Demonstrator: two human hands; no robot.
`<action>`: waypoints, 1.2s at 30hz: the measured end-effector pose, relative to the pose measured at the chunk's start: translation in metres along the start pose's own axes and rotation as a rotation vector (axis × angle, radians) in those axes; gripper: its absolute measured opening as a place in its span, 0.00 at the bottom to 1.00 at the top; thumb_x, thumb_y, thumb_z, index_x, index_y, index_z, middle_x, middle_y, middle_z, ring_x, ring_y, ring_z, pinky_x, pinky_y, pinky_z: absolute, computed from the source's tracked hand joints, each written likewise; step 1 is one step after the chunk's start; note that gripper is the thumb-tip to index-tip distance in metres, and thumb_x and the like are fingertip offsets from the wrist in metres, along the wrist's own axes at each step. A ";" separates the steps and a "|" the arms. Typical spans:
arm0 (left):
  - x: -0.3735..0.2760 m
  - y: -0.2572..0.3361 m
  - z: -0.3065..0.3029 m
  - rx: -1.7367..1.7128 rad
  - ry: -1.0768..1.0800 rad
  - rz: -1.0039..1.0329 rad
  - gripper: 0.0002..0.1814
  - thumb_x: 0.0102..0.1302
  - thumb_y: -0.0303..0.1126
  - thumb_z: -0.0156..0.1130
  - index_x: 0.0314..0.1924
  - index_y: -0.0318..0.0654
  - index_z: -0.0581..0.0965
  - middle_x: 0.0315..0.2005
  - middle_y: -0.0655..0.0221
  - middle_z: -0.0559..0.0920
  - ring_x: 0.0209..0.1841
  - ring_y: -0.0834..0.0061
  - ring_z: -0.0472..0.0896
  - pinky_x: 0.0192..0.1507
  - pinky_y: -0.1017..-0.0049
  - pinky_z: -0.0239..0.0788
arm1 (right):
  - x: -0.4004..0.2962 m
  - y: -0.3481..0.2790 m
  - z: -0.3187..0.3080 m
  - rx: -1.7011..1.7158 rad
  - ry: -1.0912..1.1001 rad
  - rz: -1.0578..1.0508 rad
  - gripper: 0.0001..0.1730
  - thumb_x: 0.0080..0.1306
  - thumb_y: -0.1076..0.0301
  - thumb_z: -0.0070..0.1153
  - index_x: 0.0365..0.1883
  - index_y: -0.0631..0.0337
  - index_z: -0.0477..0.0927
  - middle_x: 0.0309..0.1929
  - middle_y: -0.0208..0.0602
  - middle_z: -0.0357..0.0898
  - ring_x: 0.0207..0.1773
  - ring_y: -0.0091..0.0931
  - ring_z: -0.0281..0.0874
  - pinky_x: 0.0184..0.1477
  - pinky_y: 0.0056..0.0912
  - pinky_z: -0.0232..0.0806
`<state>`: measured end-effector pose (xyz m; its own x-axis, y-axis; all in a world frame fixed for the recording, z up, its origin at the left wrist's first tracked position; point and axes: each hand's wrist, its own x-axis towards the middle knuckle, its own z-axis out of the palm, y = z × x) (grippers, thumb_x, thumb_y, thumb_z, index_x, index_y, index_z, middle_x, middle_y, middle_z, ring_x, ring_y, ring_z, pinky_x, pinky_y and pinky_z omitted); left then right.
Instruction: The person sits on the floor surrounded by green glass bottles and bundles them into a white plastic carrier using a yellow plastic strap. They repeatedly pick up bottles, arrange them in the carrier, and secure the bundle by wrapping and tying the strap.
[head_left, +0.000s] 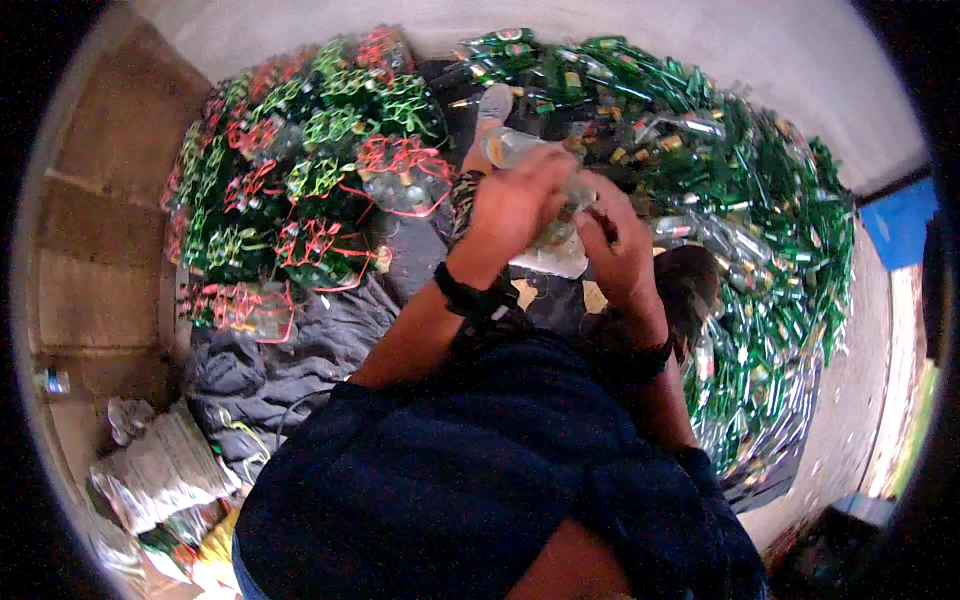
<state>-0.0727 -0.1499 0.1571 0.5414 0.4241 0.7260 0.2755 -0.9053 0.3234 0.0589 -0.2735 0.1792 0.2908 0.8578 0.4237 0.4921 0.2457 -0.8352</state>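
Observation:
Clear glass bottles (514, 148) are at my hands, in front of my body. My left hand (517, 202) is closed around one of them, its base pointing up and to the left. My right hand (619, 232) is beside the bottle necks, thumb and fingers bent close to them; blur hides whether it grips one. A white object (555, 259) lies just below the hands. How many bottles are in the hands cannot be told.
Bottle bundles tied with red and green cord (405, 161) stand at the left. Loose green and clear bottles (750, 217) are heaped at the right, along a pale wall (810, 67). Dark sheeting (322, 349) lies at the lower left, near a stack of plastic bags (161, 469).

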 end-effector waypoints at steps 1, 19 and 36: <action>0.006 -0.007 0.000 -0.017 0.036 -0.025 0.23 0.53 0.27 0.71 0.51 0.44 0.78 0.51 0.64 0.82 0.39 0.62 0.85 0.36 0.69 0.79 | -0.001 0.002 -0.005 0.059 0.037 0.072 0.22 0.68 0.74 0.55 0.61 0.58 0.76 0.40 0.34 0.80 0.35 0.26 0.75 0.42 0.27 0.70; 0.064 -0.144 0.102 -0.727 0.130 -0.578 0.14 0.64 0.27 0.69 0.49 0.37 0.80 0.33 0.74 0.82 0.32 0.84 0.78 0.35 0.78 0.71 | -0.066 0.174 0.005 0.192 0.099 0.763 0.13 0.68 0.68 0.51 0.46 0.61 0.83 0.27 0.26 0.73 0.27 0.18 0.68 0.27 0.24 0.63; 0.051 -0.216 0.216 -0.665 -0.220 -0.889 0.18 0.63 0.30 0.69 0.51 0.36 0.76 0.35 0.69 0.84 0.27 0.78 0.82 0.29 0.75 0.72 | -0.067 0.209 0.018 -0.084 0.010 0.585 0.15 0.65 0.61 0.54 0.42 0.64 0.82 0.37 0.52 0.83 0.40 0.43 0.82 0.44 0.44 0.72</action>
<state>0.0671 0.0731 -0.0066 0.5108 0.8594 -0.0236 0.1904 -0.0864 0.9779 0.1275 -0.2720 -0.0298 0.5412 0.8355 -0.0953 0.3109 -0.3041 -0.9005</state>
